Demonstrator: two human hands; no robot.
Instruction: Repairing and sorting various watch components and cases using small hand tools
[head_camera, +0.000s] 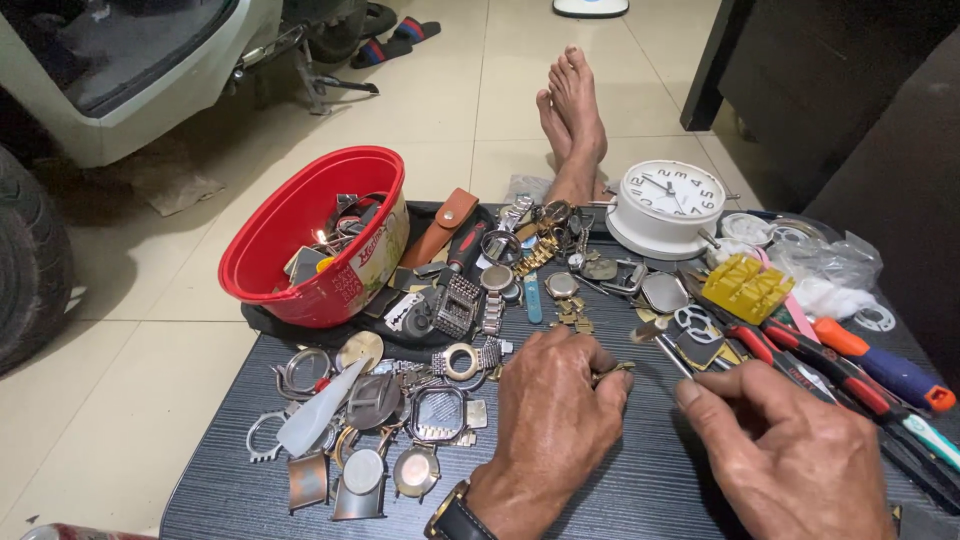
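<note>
Both hands rest on a dark striped table top (640, 500). On the left, the left hand (555, 410) is curled shut, and its fingers pinch a small brass-coloured watch part (612, 373) at the fingertips. A watch with a dark strap (455, 517) sits on that wrist. On the right, the right hand (785, 455) is closed around a thin metal tool (668, 352), whose tip points toward the little part and ends just beside it. Left of the left hand lie many loose watch cases and rings (400, 420) and a white plastic squeeze bottle (320, 408). Behind them a red plastic bowl (300, 215) holds more small bits. A pile of metal watch bands (520, 250) lies in the middle, further back. A white round alarm clock (668, 205) stands at the far right side of the table. Near the right hand are red-handled pliers (810, 365), an orange and blue screwdriver (880, 365) and a yellow block (748, 287). Two bare feet (572, 115) stretch out on the tiled floor (450, 90) past the table.
</note>
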